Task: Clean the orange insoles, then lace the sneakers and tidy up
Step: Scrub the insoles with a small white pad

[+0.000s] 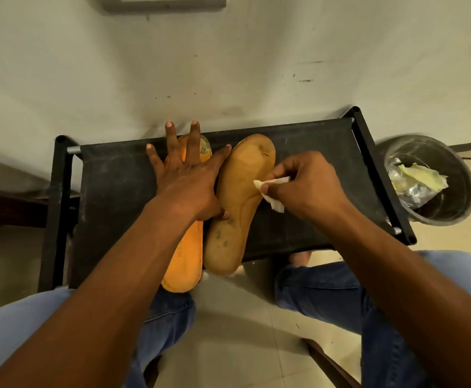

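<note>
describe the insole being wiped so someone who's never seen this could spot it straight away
Find the black fabric-topped rack against the wall; two insoles lie side by side on it. The one meant is the dull tan insole on the right, beside the right hand pinching a white tissue. It has dark smudges near its heel, unlike the bright orange insole under the left hand.

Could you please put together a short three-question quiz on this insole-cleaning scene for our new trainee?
1. True or false: the left hand lies flat with its fingers spread.
2. What does the right hand pinch?
3. Where is the bin: A, right of the black rack; B, on it?

Key: 1 true, across both orange insoles. 2 a white wipe. 3 A.
</note>
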